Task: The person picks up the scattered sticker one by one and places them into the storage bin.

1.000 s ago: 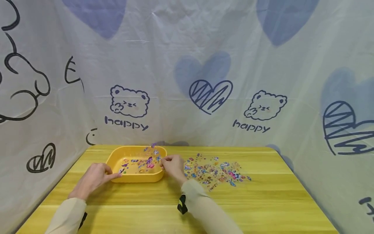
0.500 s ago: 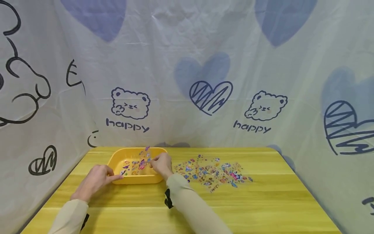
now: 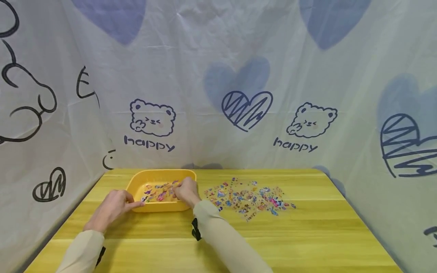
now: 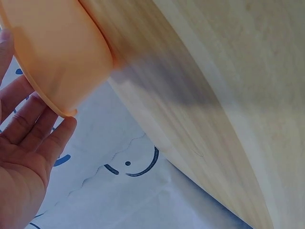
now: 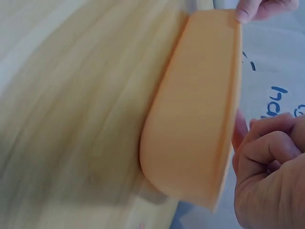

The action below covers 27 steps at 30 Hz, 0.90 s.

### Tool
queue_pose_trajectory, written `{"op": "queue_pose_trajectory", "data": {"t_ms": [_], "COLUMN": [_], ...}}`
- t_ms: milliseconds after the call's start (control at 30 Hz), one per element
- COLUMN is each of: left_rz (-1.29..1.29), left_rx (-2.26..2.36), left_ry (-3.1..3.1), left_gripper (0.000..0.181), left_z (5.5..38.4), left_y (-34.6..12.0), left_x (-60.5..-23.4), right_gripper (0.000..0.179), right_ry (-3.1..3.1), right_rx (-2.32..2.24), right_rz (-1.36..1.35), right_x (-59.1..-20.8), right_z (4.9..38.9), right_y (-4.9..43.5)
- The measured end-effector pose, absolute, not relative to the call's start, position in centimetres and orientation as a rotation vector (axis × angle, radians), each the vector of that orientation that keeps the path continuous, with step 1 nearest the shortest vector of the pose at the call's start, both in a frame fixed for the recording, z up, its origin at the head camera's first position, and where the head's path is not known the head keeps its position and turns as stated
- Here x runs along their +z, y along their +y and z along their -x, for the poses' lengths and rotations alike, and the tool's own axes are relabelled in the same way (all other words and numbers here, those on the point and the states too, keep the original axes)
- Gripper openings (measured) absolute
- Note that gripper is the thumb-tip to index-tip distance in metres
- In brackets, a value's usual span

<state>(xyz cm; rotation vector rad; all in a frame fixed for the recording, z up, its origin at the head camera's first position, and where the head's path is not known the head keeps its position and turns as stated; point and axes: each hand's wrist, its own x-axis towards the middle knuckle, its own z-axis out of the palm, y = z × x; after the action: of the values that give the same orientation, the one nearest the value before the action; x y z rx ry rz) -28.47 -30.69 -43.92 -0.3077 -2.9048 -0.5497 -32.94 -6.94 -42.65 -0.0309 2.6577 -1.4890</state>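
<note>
The left hand grips the near left corner of the yellow tray, thumb laid along the near rim and fingers against the left end. The right hand reaches in over the tray's right end with its fingers curled; I cannot tell whether they pinch anything. The tray sits toward the far left of the table, open side up, its long axis running left to right, parallel to the far edge. Small coloured pieces lie scattered on its floor, pointing every which way. Just right of it, a loose patch of similar pieces spreads sideways across the wood, which is yellow with grain running left to right. Beige sleeves cover both forearms. Behind and on both sides hangs pale cloth printed with blue hearts, bear faces and the word "happy".
</note>
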Motion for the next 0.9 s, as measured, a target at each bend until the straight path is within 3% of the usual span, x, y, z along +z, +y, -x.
{"op": "queue_pose_trajectory", "data": {"t_ms": [400, 900], "left_rz": [0.314, 0.357], "left_rx": [-0.521, -0.464], "left_ry": [-2.897, -2.865], "left_gripper": [0.036, 0.038], "left_z": [28.5, 28.5], "left_y": [-30.7, -30.7], "left_x": [-44.2, -44.7], "right_gripper": [0.025, 0.024], "right_ry": [2.706, 2.824], "right_rx": [-1.460, -1.415], "right_rz": [0.279, 0.399], "right_x": [-42.1, -43.6], "right_z": [33.3, 33.1], "right_y": [-2.7, 0.2]}}
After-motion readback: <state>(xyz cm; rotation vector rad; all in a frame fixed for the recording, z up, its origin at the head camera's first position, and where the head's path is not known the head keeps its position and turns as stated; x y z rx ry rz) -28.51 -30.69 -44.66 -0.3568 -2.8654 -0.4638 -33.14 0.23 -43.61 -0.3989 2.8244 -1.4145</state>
